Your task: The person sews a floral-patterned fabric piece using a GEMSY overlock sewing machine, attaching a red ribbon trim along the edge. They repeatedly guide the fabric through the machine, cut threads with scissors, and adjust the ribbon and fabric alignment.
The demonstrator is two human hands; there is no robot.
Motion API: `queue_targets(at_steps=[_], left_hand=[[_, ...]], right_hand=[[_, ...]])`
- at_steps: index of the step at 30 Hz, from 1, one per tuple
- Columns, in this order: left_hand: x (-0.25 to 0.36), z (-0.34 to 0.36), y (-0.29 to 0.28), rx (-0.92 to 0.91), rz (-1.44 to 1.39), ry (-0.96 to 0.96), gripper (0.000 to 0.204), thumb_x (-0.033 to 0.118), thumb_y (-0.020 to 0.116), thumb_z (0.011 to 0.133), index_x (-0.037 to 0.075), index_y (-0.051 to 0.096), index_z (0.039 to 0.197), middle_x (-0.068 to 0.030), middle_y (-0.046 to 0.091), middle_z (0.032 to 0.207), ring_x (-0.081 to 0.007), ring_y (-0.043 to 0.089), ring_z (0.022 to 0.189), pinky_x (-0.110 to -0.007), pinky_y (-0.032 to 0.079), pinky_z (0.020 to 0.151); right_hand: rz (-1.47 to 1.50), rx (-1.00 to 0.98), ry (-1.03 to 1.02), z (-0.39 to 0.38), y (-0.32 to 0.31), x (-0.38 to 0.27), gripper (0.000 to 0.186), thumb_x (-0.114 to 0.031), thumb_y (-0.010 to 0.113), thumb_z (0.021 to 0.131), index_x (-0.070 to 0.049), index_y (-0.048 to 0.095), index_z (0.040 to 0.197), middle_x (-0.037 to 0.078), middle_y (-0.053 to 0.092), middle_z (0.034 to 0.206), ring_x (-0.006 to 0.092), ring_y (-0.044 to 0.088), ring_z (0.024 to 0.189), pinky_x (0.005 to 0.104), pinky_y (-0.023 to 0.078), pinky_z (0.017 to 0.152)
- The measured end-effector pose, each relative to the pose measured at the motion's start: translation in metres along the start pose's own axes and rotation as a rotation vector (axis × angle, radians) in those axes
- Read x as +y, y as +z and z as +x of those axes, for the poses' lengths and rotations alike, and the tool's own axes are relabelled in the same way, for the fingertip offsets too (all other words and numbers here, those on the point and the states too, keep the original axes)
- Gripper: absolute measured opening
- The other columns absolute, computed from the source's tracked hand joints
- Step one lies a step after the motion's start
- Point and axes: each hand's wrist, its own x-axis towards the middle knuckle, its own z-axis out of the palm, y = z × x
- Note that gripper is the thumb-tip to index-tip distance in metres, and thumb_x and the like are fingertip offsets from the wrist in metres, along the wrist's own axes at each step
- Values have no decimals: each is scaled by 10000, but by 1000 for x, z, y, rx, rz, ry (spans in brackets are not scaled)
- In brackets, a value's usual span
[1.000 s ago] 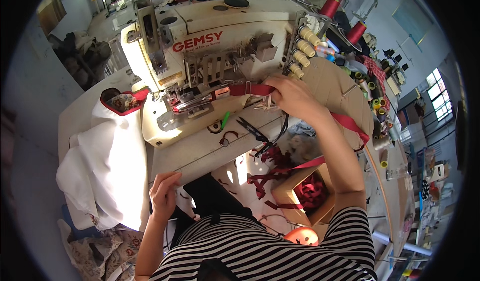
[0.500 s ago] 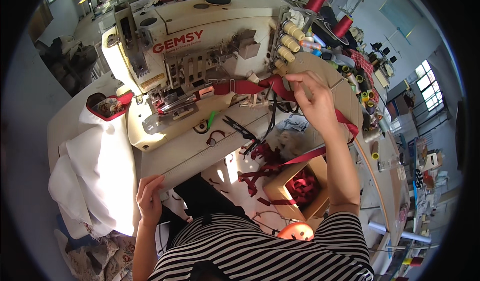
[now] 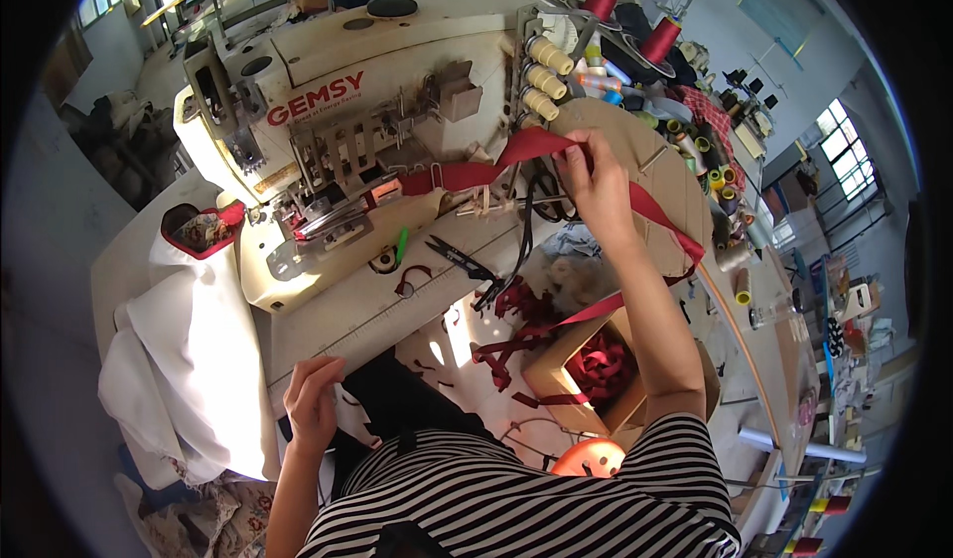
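My right hand (image 3: pixel 598 186) pinches a dark red fabric tape (image 3: pixel 536 146) just right of the sewing machine (image 3: pixel 427 81). From my fingers the tape runs left, fairly flat, into a metal folder (image 3: pixel 338 215) beside the needle area. Its other side passes behind my wrist and forearm, then down to a cardboard box (image 3: pixel 556 379) holding a heap of the same tape. My left hand (image 3: pixel 313 399) is by the table's front edge, fingers curled together, with nothing visible in them. White fabric (image 3: pixel 199 349) with a red-bound edge (image 3: pixel 204 235) hangs over the table left of the machine.
Black thread snips (image 3: pixel 462 258) lie on the table, near a small green-handled item (image 3: pixel 401 246). Red thread cones (image 3: pixel 660 40) stand behind the machine on the right. Several thread spools (image 3: pixel 710 151) crowd the right side. An orange round seat or lid (image 3: pixel 588 459) is beside my waist.
My right hand has shifted slightly left and upward, and the tape by the machine is now straighter and less twisted. My left hand has moved a little right, its fingers curling more.
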Motion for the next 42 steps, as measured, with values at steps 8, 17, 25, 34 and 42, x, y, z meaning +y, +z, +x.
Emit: queue_targets(at_steps=[8, 17, 25, 34, 42], left_hand=[[51, 108, 45, -173, -18, 317, 431, -126, 506, 740, 13, 589, 1140, -131, 589, 1111, -290, 575, 955, -346, 469, 810], [61, 204, 110, -188, 150, 487, 417, 97, 609, 815, 57, 540, 1225, -115, 537, 1187, -320, 480, 1146, -412, 407, 959], [51, 238, 127, -387, 155, 147, 200, 195, 626, 835, 56, 610, 977, -111, 592, 887, -310, 577, 821, -404, 463, 746], [40, 245, 152, -231, 299, 135, 182, 227, 639, 820, 69, 605, 902, -95, 595, 851, -303, 611, 767, -393, 490, 671], [39, 243, 158, -221, 328, 106, 158, 209, 634, 801, 70, 603, 869, -98, 591, 847, -310, 616, 779, -417, 508, 662]], right_hand=[[91, -145, 131, 28, -39, -2, 252, -241, 657, 860, -52, 614, 1022, 38, 589, 672, 115, 507, 585, 250, 414, 602], [-373, -720, -105, 33, -110, -34, 646, -280, 759, 724, -162, 483, 1297, 33, 605, 884, 122, 538, 761, 267, 421, 715], [-94, -694, 147, 47, -121, 16, 243, -242, 562, 932, -4, 609, 945, 7, 551, 777, 113, 524, 725, 255, 424, 683], [-508, -408, -23, 47, -91, 27, 258, -335, 571, 893, -131, 668, 1017, 100, 667, 941, 308, 621, 879, 392, 479, 779], [-462, -368, -24, 42, -80, 54, 276, -358, 562, 896, -138, 668, 1024, 82, 670, 961, 299, 625, 898, 378, 489, 787]])
